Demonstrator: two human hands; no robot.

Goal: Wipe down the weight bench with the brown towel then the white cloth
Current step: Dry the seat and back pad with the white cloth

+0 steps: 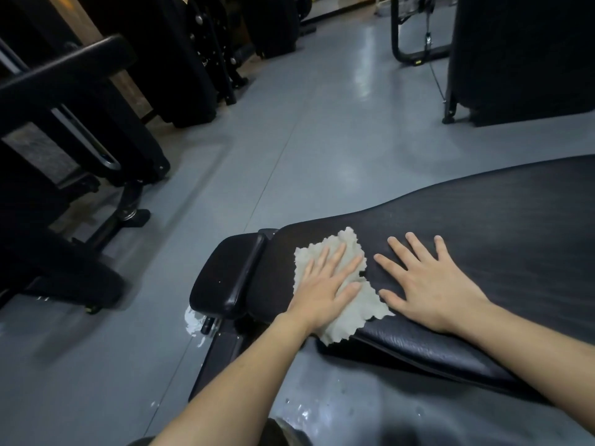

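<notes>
The black padded weight bench (502, 226) runs from the lower middle out to the right. A pale beige-grey cloth (357, 305) with wavy edges lies spread on its near left end, one corner hanging over the front edge. My left hand (325, 281) lies flat on the cloth, palm down with fingers spread, pressing rather than gripping it. My right hand (431, 281) rests flat on the bare pad just to the right of the cloth, fingers apart, holding nothing. I see no second cloth.
A small separate black seat pad (225, 275) adjoins the bench's left end above its frame. Black gym machines (96, 130) crowd the left side and another stands at the far right (521, 59). Grey floor (322, 130) with white flecks near the bench base lies between.
</notes>
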